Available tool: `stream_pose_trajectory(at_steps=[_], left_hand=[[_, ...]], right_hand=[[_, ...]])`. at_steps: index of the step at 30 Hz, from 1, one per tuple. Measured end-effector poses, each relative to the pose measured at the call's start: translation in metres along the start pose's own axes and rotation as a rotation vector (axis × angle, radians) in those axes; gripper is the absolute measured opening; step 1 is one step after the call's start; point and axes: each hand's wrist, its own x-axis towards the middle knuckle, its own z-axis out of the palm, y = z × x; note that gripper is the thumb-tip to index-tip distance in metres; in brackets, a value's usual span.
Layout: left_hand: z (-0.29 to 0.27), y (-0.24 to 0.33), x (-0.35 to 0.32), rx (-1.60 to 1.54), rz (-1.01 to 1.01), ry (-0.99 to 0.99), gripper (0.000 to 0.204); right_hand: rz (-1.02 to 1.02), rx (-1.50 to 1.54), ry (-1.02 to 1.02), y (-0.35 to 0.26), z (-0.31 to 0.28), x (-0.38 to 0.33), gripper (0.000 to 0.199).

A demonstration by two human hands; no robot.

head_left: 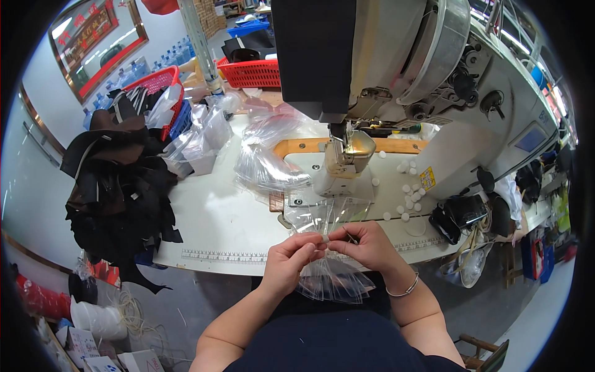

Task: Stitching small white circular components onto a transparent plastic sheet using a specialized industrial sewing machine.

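My left hand [292,255] and my right hand [362,243] meet at the table's front edge, fingers closed in a pinch. Between their fingertips is a small whitish piece [325,238], mostly covered by the fingers. A thin dark pointed bit [352,238] shows at my right fingers; its kind is unclear. Clear plastic sheets [334,282] fan out under both hands and hang over the edge, with more reaching toward the sewing machine [347,164]. Several small white discs [410,199] lie right of the machine's needle area.
A pile of clear plastic pieces [273,166] lies left of the machine. Black fabric scraps [118,192] heap over the table's left end. Red baskets [251,74] stand behind. A printed ruler strip [223,255] runs along the front edge. A black pouch [458,217] sits at right.
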Motion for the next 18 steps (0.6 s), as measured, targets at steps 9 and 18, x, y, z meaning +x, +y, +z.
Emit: stream_pose_trajectory(at_steps=[9,18], left_hand=[[-0.0076,-0.0018,0.0001,-0.004,-0.114,0.075,0.021],[-0.0061,-0.0075,-0.0001,0.004,-0.049,0.128,0.018]], right_hand=[[0.062,0.075,-0.047,0.0027,0.0010,0.0019,0.017],[0.048,0.118,-0.057,0.0006,0.0021,0.0017,0.014]])
